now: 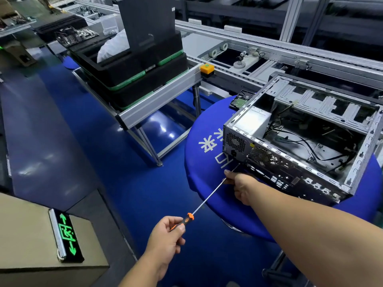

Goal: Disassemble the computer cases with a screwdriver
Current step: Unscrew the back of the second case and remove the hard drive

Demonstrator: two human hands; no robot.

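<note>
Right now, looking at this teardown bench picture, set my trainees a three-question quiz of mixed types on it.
1. True or false: the grey metal computer case has its side cover on.
2. Which hand grips the orange-and-black handle of the long screwdriver? A left hand B right hand
3. Fill in: the case sits on a round ____-covered table.

Key: 1 false, its interior cables show; 2 A, the right hand steadies the shaft near the case's rear panel; 3 blue.

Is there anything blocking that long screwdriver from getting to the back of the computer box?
Nothing visible does. The screwdriver tip already reaches the lower rear corner of the computer case. The right hand only steadies the shaft from beside it, while the left hand grips the handle.
</note>
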